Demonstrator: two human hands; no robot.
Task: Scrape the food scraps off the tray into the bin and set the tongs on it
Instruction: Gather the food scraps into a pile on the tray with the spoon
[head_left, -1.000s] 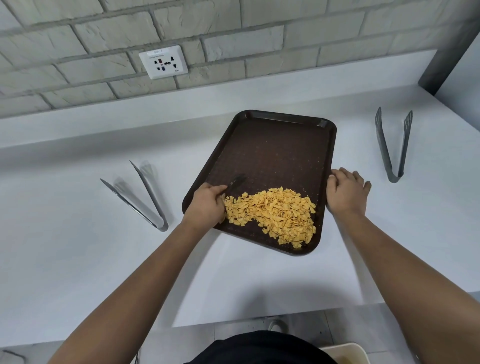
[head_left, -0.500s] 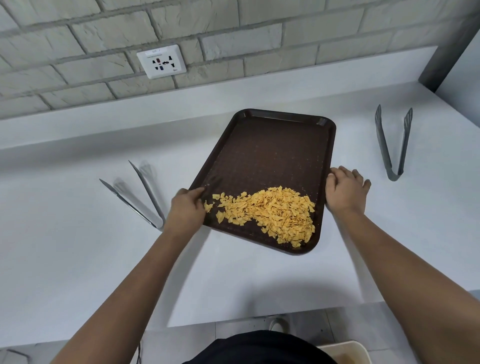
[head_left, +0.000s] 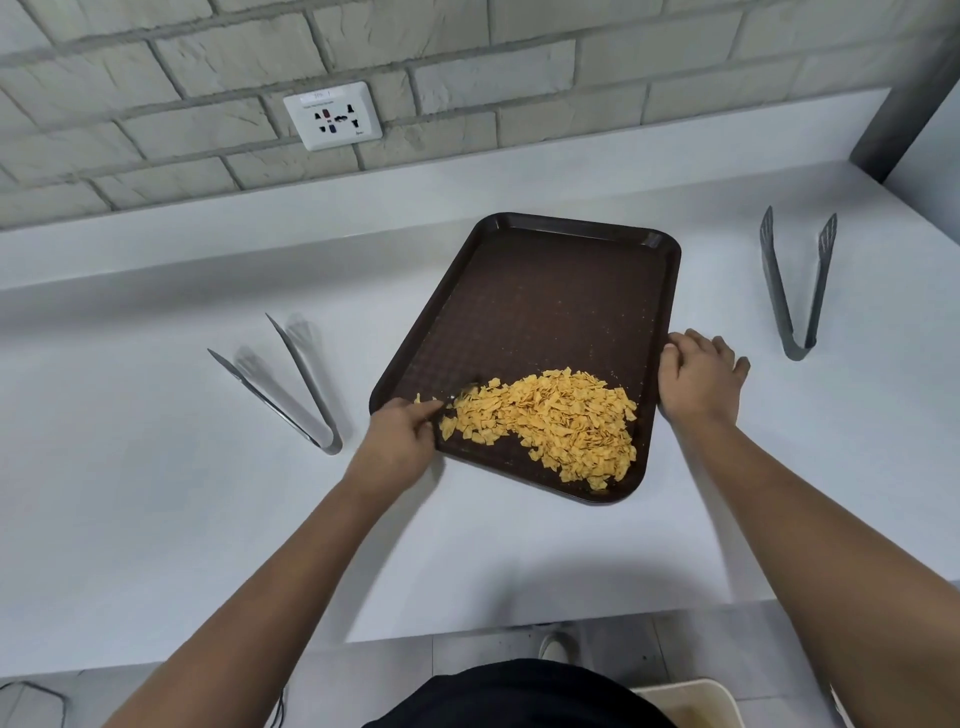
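Observation:
A dark brown tray (head_left: 550, 301) lies at an angle on the white counter. Its near half holds a heap of yellow food flakes (head_left: 561, 421). My left hand (head_left: 400, 441) covers the tray's near-left corner, its thumb over the rim and touching the flakes' left end. My right hand (head_left: 698, 379) curls over the tray's right rim. Metal tongs (head_left: 291, 395) lie left of the tray, and grey tongs (head_left: 797, 291) lie to its right; neither hand touches them. A corner of a cream bin (head_left: 685, 701) shows below the counter edge, bottom right.
The white counter (head_left: 156, 493) meets a raised ledge and a brick wall with a socket (head_left: 332, 115) at the back. A dark post (head_left: 904, 104) stands at the far right corner. My dark shirt and a shoe show beneath the counter's front edge.
My left hand slid back from the flakes to the tray's near-left corner. A few flakes spread toward that rim. The right hand, tray and both tongs stayed put.

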